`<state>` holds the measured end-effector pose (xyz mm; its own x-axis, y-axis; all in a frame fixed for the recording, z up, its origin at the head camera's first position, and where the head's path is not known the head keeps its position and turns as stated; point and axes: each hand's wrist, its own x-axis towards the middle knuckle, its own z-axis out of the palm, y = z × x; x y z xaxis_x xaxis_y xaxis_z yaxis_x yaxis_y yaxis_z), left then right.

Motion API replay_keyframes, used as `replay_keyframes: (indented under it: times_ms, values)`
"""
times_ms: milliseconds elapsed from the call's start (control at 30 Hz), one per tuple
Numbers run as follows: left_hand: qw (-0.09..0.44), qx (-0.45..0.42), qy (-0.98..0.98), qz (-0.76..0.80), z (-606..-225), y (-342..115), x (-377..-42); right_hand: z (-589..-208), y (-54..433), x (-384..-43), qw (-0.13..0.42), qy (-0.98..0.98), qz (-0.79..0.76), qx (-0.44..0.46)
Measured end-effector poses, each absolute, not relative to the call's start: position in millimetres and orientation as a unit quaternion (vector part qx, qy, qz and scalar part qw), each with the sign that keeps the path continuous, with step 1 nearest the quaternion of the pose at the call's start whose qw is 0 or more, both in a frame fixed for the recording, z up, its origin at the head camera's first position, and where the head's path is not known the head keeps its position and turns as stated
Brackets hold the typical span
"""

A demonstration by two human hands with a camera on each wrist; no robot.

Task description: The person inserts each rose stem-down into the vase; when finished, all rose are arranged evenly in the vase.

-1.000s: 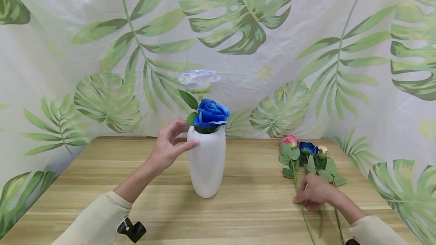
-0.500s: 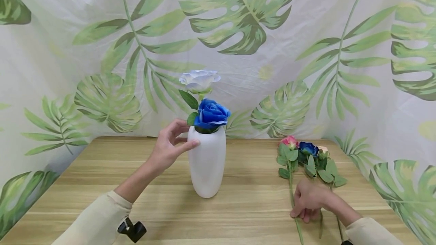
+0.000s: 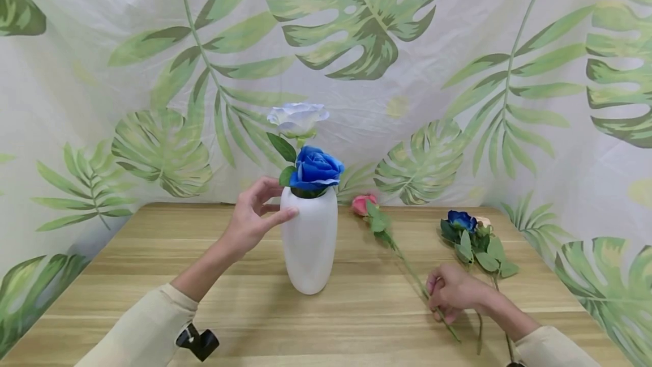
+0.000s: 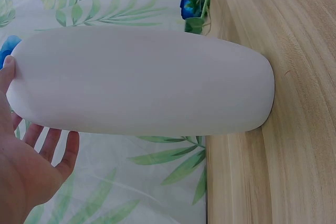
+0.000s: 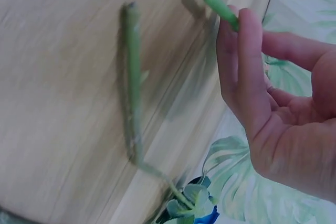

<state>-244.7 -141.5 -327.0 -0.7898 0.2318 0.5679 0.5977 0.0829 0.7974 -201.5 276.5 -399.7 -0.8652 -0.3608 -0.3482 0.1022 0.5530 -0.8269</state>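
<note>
A white vase [image 3: 309, 242] stands upright at mid-table, holding a blue rose [image 3: 317, 167] and a pale white-blue rose [image 3: 298, 119]. My left hand [image 3: 249, 217] grips the vase near its rim, thumb in front and fingers behind; in the left wrist view the fingers curve along its side. To the right, my right hand [image 3: 450, 292] pinches the lower stem of a pink rose [image 3: 364, 205], whose head points away and leftward, toward the vase. The green stem end [image 5: 220, 10] sticks out past the fingers in the right wrist view.
On the right of the wooden table [image 3: 214, 321] lie a dark blue rose [image 3: 461, 221] and a cream rose [image 3: 483, 223], leaves overlapping, stems toward the front. A leaf-printed cloth [image 3: 356, 101] hangs behind the table's far edge.
The pink rose has left the other flowers, its head swinging left toward the vase. My right hand, pinching its stem, has moved slightly left. My left hand and the vase have stayed put.
</note>
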Motion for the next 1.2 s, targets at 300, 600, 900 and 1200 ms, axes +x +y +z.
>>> replay_keyframes:
  times_ms: [300,600,900,1200]
  values:
    - [0.146,-0.288,-0.719,-0.616,-326,-142,-244,-392,266,-203,0.247,0.828,-0.494,-0.101]
    - [0.148,-0.289,-0.719,-0.615,-327,-142,-244,-389,259,-209,0.233,0.803,-0.526,-0.154]
    - [0.15,-0.29,-0.72,-0.612,-326,-141,-244,-383,251,-208,0.24,0.783,-0.551,-0.161]
    - [0.149,-0.291,-0.719,-0.613,-326,-141,-244,-376,245,-203,0.285,0.724,-0.59,-0.215]
